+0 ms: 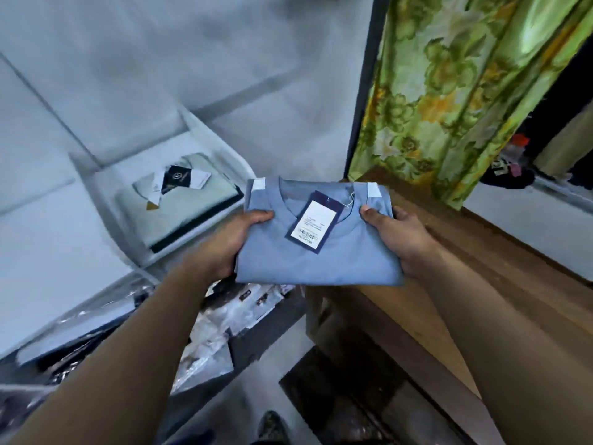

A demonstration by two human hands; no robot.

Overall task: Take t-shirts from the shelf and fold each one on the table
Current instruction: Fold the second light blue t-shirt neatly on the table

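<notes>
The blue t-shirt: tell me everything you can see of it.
The blue t-shirt is folded into a flat rectangle of soft light-blue knit, round neckline facing up, with white patches at both shoulders. A navy and white barcode tag lies on its chest. The left hand and the right hand grip its sides, holding it in the air.

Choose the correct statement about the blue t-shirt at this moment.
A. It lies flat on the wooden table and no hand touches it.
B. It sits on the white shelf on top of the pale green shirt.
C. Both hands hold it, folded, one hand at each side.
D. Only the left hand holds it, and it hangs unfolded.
C: the left hand and the right hand each grip a side of the folded blue t-shirt, its paper tag facing up.
</notes>
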